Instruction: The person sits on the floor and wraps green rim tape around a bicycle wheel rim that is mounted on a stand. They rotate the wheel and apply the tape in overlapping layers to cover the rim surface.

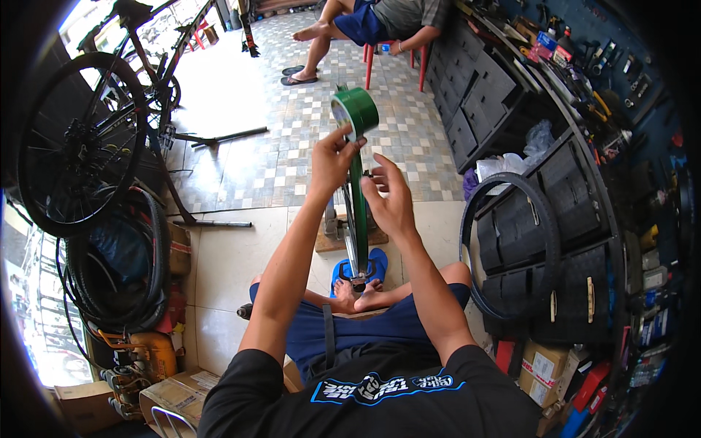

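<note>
My left hand [333, 160] is closed on a roll of green tape [359, 111], pinching it at its lower edge. Below the roll, a green strip [358, 201] runs down along a bicycle wheel rim [350, 233] seen nearly edge-on in front of me. Just right of the strip is my right hand [391, 201], its thumb and fingers apart and nothing visible in them. Whether its fingertips touch the rim I cannot tell. The wheel stands between my legs by a grey metal stand [332, 225] on a wooden base [332, 242]; my blue slippers [377, 263] are at its near end.
A loose tire [467, 241] leans against dark cabinets [562, 241] at the right. Bicycles [87, 139] and hanging tires [157, 248] crowd the left, above an orange tank [152, 356]. Another person [365, 22] sits on a red chair [369, 66] at the back. Cardboard boxes [179, 394] stand lower left.
</note>
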Tool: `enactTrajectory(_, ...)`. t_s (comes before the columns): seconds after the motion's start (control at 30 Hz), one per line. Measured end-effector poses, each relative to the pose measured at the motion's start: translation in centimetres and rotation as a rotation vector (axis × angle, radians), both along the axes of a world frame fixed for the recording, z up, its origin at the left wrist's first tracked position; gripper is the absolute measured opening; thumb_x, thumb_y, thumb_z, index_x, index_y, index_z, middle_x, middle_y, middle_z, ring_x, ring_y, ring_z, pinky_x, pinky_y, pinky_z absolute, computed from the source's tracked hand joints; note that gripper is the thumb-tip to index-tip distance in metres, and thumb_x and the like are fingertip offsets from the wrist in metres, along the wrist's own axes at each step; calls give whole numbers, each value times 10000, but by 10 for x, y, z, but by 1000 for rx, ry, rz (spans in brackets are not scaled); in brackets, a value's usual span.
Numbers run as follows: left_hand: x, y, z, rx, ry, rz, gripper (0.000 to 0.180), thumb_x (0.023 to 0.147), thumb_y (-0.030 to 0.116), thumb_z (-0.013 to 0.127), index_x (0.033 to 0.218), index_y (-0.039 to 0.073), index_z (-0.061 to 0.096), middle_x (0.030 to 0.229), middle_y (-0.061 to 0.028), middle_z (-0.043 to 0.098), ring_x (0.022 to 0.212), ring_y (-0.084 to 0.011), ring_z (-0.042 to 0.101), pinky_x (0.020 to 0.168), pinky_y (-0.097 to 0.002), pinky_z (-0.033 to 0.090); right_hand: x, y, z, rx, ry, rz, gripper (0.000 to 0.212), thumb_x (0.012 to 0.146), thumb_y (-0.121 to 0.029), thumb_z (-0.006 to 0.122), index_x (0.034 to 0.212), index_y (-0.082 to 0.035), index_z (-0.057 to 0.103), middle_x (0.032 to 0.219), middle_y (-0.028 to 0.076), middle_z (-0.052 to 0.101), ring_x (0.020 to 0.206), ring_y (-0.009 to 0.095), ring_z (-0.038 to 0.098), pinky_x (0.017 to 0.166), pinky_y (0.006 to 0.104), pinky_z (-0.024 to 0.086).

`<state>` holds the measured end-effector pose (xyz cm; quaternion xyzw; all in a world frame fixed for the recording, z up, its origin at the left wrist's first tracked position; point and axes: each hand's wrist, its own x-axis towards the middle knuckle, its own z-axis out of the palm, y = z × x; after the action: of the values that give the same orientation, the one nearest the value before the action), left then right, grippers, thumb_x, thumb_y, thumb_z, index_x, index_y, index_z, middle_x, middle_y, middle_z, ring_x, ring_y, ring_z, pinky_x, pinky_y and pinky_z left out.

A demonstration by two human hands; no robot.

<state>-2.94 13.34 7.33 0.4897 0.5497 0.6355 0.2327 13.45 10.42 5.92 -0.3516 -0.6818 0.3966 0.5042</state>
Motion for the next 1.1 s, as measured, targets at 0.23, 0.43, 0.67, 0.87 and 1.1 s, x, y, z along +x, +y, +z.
enactTrajectory(0.23,11,-50,-9,24,321,50,375,836,60,780,1206,113,765,1224,-162,623,1104,-266,567,925,-414,494,-32,-3,-20,47,30,-13,299,1023,-141,556,1288,-8,591,873,175,707,723,284,710,659,393,543)
enactTrajectory(0.43,11,-91,8,92,296,-263,344,862,135,794,1189,242,794,1576,-159,401,1559,-344,158,1200,-566,307,-26,-25,-35,120,120,61,343,1084,-248,519,1362,-47,529,918,158,724,800,252,737,697,380,551)
enactTrajectory(0.67,2,-45,74,128,-164,-330,327,1034,258,636,1203,-5,734,1430,-127,560,1529,-252,272,1189,-414,372,-15,-34,-58,-72,71,73,359,1055,-192,526,1370,-19,540,731,77,653,671,160,665,643,327,533)
enactTrajectory(0.87,-48,34,131,-25,-204,-467,440,1064,371,603,1248,-21,682,1337,-137,651,1297,-168,501,1136,-360,315,-9,-51,-58,-138,31,90,357,1061,-144,508,1378,19,521,747,33,641,700,105,641,660,271,512)
enactTrajectory(1.1,-79,96,150,130,-162,-483,434,1049,362,644,1279,-6,666,1237,-71,690,1231,-155,558,1090,-362,388,-5,-67,-70,-158,85,113,350,1063,-115,487,1386,16,512,804,31,625,694,86,589,646,250,487)
